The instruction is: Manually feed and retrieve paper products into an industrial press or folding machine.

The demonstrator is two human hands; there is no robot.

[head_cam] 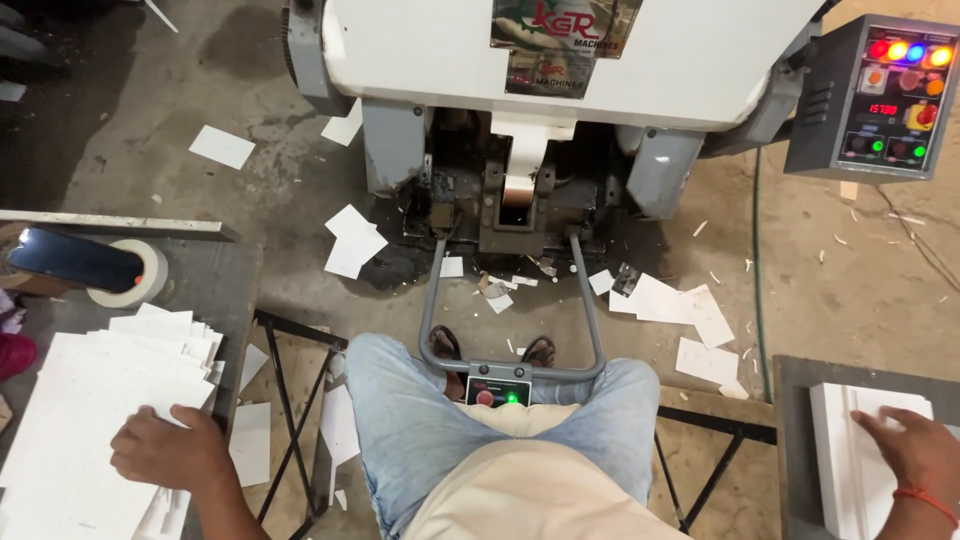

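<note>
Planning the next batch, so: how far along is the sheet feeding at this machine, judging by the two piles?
Looks underway, not finished. Done: a neat white stack sits on the right table under the right hand. In hand: the left hand rests on a fanned pile of white sheets on the left table. Left: that pile remains large. Loose scraps litter the floor below the machine.

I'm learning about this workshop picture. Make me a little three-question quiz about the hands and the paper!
1. True or false: the left hand rests on the loose white sheets.
2. What does the right hand touch? A) neat white stack B) tape roll C) control panel
3. What lies scattered on the floor by the machine?

Key: 1 true. 2 A. 3 white paper pieces.
</note>
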